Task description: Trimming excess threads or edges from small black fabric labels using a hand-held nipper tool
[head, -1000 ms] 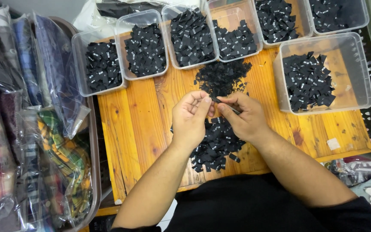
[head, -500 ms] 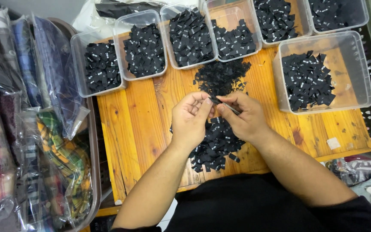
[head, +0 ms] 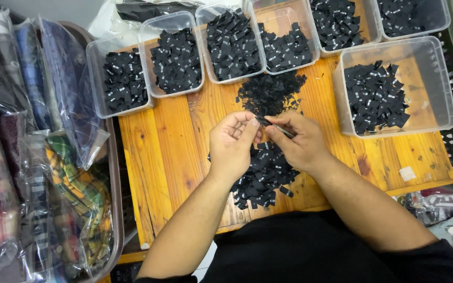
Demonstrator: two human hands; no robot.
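Little has changed since a moment ago: my left hand (head: 233, 142) and right hand (head: 299, 141) still meet above the loose pile (head: 262, 175), fingers closed, pinching one black label (head: 262, 121) between them.

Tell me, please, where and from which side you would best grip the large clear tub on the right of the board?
Grip the tub by its raised rim on the two long sides, coming from above. It stands upright and open, the black labels lie low inside, and the right side is bare. Another tub crowds its far end, so I would avoid that.
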